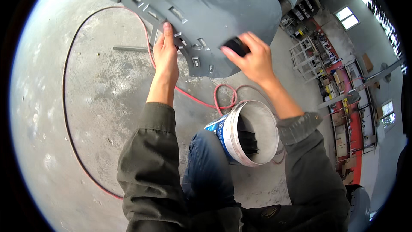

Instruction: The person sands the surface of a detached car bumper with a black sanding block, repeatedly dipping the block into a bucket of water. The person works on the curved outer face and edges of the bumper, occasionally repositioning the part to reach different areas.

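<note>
A large grey-primed vehicle body panel (223,13), perhaps a bumper cover, spans the top of the view, with slots and clips along its left edge. My left hand (165,56) grips that slotted edge, thumb on the face and fingers mostly hidden behind it. My right hand (256,60) holds a small black block (235,46) against or just over the panel's smooth face near its lower right part. Motion smears the block and fingers a little, so whether it touches cannot be told. What lies under the block is hidden.
Beside my knee stands a white bucket (234,133) with a black piece (247,141) inside. A red hose (197,99) coils across the concrete floor (98,103) and loops left. A metal bar (131,48) lies below the panel. Cluttered shelving (343,122) and a pale rack (307,56) stand at right.
</note>
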`<state>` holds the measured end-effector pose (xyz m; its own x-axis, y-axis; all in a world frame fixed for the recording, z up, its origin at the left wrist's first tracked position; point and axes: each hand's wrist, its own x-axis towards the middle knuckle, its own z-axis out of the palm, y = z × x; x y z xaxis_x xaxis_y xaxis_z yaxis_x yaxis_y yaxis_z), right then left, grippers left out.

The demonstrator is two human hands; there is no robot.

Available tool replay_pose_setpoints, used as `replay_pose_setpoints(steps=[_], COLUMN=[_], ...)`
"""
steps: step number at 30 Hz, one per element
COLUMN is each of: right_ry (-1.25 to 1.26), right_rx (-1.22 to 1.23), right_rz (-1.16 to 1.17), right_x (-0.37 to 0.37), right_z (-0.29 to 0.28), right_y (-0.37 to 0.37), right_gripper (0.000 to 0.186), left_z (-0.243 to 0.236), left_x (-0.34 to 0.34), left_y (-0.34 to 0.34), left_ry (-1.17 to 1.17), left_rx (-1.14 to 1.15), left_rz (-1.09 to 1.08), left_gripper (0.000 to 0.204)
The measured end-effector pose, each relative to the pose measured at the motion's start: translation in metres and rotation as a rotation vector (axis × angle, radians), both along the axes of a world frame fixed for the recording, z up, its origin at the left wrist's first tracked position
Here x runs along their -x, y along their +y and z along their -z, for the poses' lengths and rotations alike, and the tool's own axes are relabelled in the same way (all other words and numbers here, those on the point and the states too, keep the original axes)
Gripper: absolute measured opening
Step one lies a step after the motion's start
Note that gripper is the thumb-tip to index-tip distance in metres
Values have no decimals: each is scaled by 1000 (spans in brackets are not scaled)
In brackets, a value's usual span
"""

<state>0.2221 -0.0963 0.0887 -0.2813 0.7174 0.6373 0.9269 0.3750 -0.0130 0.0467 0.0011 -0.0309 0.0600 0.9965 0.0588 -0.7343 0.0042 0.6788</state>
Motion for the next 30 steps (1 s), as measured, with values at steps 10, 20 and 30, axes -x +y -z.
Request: replay_pose_setpoints(steps=[10,20,30], right_ry=[-262,-115,-45], right_rx=[-314,-307,-97], right_rz=[-94,-44,117], right_x=[71,63,29], right_z=[6,13,49], right_y=[66,53,23], right_gripper=[29,23,25], left_z=[-10,-5,-7], left_x=[1,4,8], left_y=[-3,-2,-1], left_ry=[-163,-275,-179], left_rx=[-11,-18,-12], left_rz=[72,82,50], left_gripper=[51,42,58])
